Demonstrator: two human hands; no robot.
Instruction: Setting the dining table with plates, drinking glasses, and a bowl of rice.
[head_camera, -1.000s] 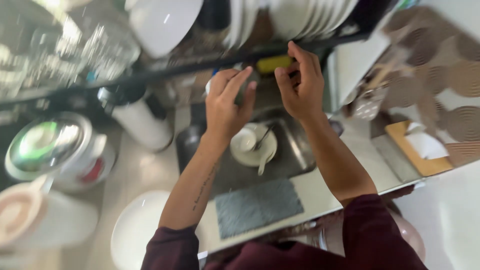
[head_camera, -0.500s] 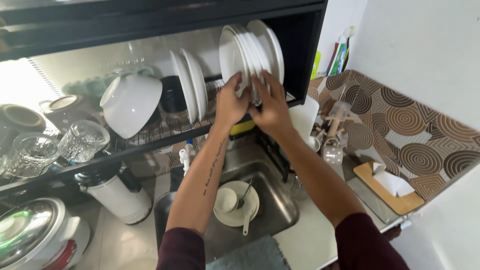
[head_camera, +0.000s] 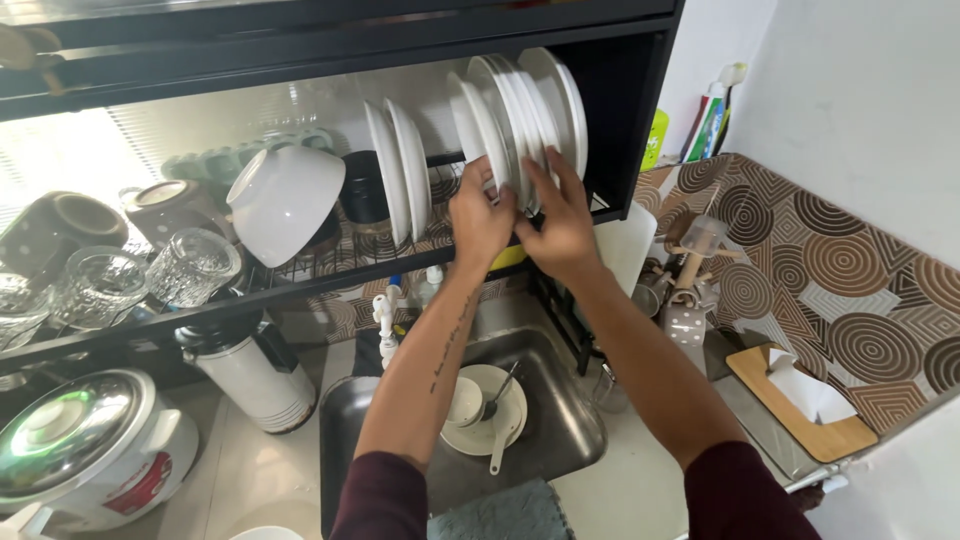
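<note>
A row of white plates (head_camera: 520, 110) stands on edge in the black wall rack (head_camera: 625, 120) above the sink; about six of them, though the edges crowd too close for a sure count. Both hands are on the row's lower rims. The left hand (head_camera: 480, 218) grips the near plates from the left, fingers curled against them. The right hand (head_camera: 560, 225) comes from the other side, fingers spread and pressed flat on a plate's face, thumb tucked under the rim. The two hands almost touch.

Left of this row, apart from it, two more white plates (head_camera: 400, 170) stand upright, then one white bowl (head_camera: 285, 200) tipped on its side, and two clear glasses (head_camera: 150, 275) lying further left.

Below, the steel sink (head_camera: 560, 430) holds one plate with a small cup (head_camera: 465, 400) and two spoons. One rice cooker (head_camera: 85, 450) and one white flask (head_camera: 255, 375) stand on the counter to the left.
</note>
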